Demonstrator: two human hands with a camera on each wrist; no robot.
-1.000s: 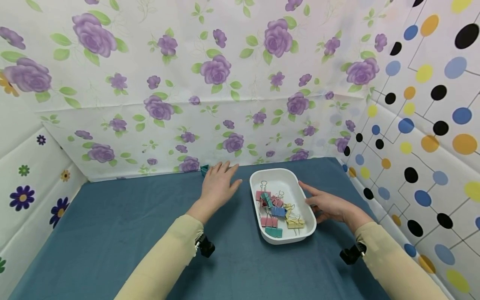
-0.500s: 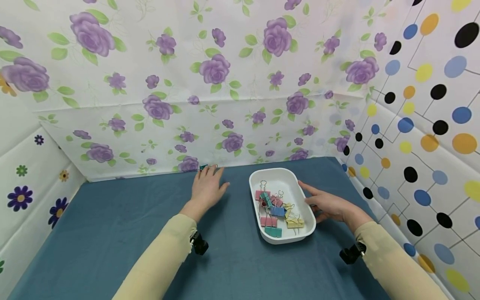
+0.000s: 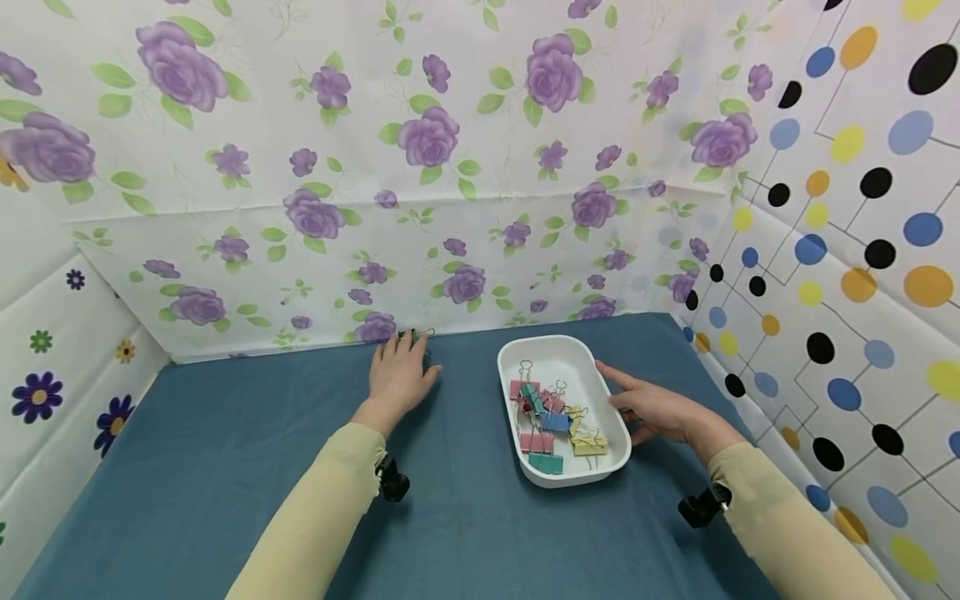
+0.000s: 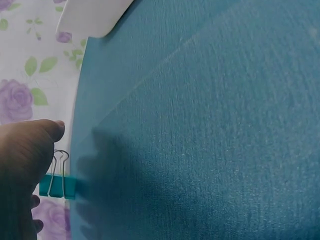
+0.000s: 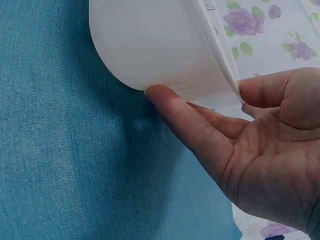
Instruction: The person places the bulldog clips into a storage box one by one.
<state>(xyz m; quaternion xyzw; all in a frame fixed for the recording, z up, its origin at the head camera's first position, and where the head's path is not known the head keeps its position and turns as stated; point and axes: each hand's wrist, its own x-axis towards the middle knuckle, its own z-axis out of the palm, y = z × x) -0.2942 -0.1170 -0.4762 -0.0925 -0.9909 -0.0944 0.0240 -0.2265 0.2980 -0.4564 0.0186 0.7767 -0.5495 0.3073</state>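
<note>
My left hand (image 3: 396, 375) reaches to the back edge of the table, its fingers extended over a teal binder clip (image 3: 415, 334) at the foot of the flowered wall. In the left wrist view, the teal binder clip (image 4: 57, 186) shows its wire handles just below the thumb, and the other fingers are mostly hidden behind the palm. With my right hand (image 3: 660, 410) I hold the right side of a white plastic tray (image 3: 558, 481). The right wrist view has the thumb at the tray's rim and a finger at its lower edge.
Several binder clips lie in the tray, including a blue clip (image 3: 556, 423), a pink clip (image 3: 537, 443) and a yellow clip (image 3: 590, 447). Blue cloth (image 3: 247, 450) covers the table. A dotted wall covering (image 3: 847, 333) bounds the right side.
My left hand has moved left and slightly down in the head view, with its fingers coming over the teal binder clip. The right hand and the tray have stayed in place.
</note>
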